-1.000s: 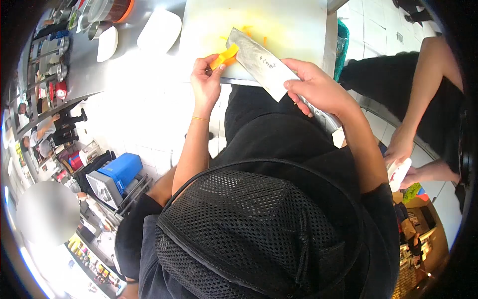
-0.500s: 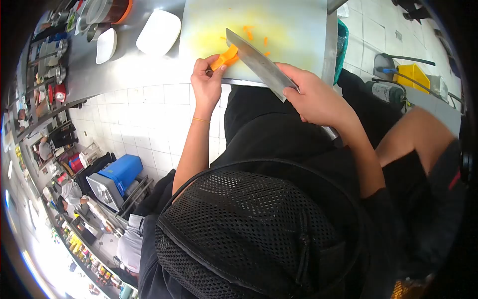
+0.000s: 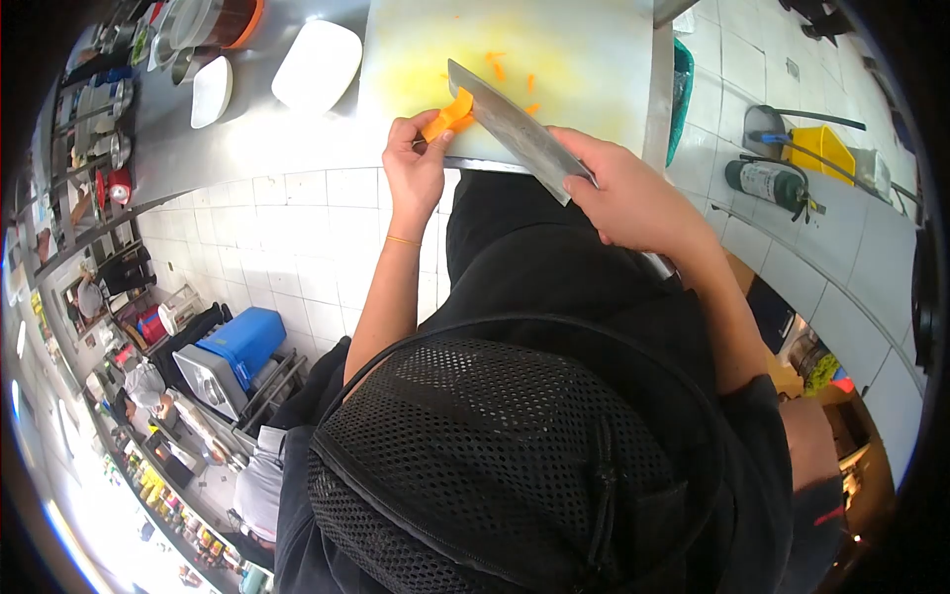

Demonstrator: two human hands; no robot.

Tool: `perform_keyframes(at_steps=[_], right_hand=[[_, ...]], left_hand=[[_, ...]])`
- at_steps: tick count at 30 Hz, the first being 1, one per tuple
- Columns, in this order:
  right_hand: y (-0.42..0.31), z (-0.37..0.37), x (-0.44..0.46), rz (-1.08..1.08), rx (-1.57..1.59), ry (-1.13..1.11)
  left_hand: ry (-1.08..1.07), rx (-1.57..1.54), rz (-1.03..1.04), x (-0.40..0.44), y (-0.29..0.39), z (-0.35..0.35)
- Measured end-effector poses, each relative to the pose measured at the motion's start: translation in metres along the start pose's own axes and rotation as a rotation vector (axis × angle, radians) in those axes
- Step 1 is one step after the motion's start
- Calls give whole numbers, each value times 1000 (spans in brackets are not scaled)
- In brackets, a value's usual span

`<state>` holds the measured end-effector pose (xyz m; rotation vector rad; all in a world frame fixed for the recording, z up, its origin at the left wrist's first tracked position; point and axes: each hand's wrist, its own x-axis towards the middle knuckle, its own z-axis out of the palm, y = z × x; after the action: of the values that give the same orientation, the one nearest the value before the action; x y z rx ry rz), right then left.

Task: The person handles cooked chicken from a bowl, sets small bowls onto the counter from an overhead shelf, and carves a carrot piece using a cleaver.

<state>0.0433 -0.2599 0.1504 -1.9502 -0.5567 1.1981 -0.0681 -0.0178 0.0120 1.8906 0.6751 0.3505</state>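
Note:
My left hand [image 3: 416, 178] pinches a curved orange vegetable piece [image 3: 452, 115] at the near edge of the white cutting board [image 3: 604, 59]. Its exact kind is not clear. My right hand [image 3: 635, 200] is wrapped around the handle of a wide-bladed kitchen knife [image 3: 517, 131]. The blade slants up and left across the board, its flat side right beside the orange piece; whether the edge touches it I cannot tell. Several thin orange slivers [image 3: 498, 69] lie on the yellow-stained board beyond the blade. My palm hides most of the knife's handle.
Left of the board, the steel counter [image 3: 257, 134] bears a white tray [image 3: 317, 65], a smaller white dish [image 3: 212, 91] and round containers [image 3: 213, 22]. A green-lined bin [image 3: 681, 94] adjoins the right side. A fire extinguisher [image 3: 767, 184] stands behind, and another person's arm [image 3: 811, 444] shows lower right.
The other person at the right has moved back behind me, uncovering the fire extinguisher and floor. My hands, the knife and the orange piece stay almost in place.

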Motion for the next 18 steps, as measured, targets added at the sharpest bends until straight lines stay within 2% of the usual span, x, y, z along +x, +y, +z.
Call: perform_keyframes(at_steps=[1,8,10,11,13,18], right_hand=[[2,3,0,-97,-67,63],[6,5,-1,-88,-17,57],[19,10,0,-211,-124,330],[15,4,-2,-212,-124,328],[3,-12,-8,80,178,104],[18,-16,-6,45,412,15]], left_hand=[[2,0,-1,0,-1,0],[7,35,33,1,-3,-1],[14,53,37,1,-1,0],[17,-19,-16,1,-1,1],[17,-89,-68,-1,-1,1],[1,-164,-70,4,-5,-1]])
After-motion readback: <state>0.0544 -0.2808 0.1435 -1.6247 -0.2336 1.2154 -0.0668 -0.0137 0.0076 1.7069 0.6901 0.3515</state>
